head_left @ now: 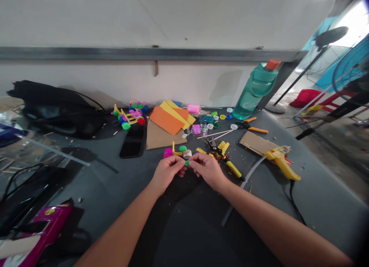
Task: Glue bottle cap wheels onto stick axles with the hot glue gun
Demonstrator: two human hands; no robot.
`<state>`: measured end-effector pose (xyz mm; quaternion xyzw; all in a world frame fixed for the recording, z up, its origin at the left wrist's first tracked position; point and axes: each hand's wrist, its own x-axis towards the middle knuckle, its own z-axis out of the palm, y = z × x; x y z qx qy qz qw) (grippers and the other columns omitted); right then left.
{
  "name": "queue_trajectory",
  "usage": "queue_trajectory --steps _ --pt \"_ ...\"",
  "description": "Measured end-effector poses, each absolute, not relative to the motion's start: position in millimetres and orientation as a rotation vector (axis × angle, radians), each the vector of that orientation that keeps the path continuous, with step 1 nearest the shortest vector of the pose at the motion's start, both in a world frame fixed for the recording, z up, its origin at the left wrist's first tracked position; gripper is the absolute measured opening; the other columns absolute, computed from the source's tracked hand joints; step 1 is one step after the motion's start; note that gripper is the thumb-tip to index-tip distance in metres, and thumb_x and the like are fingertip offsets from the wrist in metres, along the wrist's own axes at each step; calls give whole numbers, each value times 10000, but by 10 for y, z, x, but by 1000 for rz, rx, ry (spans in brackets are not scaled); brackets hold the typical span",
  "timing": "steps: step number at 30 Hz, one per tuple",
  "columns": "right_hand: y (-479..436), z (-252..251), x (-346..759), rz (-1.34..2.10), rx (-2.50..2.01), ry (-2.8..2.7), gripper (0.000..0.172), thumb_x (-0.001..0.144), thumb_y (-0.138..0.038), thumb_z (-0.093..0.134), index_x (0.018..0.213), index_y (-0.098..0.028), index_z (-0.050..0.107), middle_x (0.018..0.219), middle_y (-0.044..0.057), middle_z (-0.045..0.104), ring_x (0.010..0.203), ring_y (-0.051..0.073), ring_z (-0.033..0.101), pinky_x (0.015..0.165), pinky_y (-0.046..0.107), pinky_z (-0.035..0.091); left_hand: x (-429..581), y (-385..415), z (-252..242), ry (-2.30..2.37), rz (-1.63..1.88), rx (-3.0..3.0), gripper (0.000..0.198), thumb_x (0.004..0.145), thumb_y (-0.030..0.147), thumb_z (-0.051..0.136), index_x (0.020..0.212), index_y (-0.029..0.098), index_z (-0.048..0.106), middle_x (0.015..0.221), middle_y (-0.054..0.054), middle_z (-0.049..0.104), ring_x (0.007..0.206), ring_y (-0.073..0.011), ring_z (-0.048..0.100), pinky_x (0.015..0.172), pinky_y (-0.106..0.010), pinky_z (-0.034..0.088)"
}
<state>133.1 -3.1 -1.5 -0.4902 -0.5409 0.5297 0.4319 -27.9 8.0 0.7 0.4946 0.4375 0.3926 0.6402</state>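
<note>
My left hand [167, 172] and my right hand [207, 170] meet over the dark grey table, their fingertips pinching a small green plastic piece [186, 163] between them. Most of that piece is hidden by my fingers. Just beyond my fingertips lie a white bottle cap [187, 154], a green bottle cap [182, 148] and a pink bottle cap [168, 153], with a small yellow stick piece [177, 153] among them. Yellow-handled snips [219, 153] lie close to my right hand.
Behind my hands are a cardboard sheet [164, 138] under orange and yellow foam sheets [167, 120], a small wheeled plastic model [128, 116] and a phone [133, 141]. A yellow glue gun [281, 163], a teal water bottle [255, 92] and a black bag [54, 109] also stand on the table.
</note>
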Motion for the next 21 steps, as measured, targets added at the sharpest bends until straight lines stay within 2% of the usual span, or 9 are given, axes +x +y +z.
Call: queue_trajectory --steps 21 --pt "-41 10 1322 1340 -1226 -1329 145 746 -311 593 745 -169 565 552 -57 500 429 56 413 411 184 339 -273 78 -4 991 898 1128 268 777 389 601 742 124 616 633 -21 618 548 -102 551 540 -232 457"
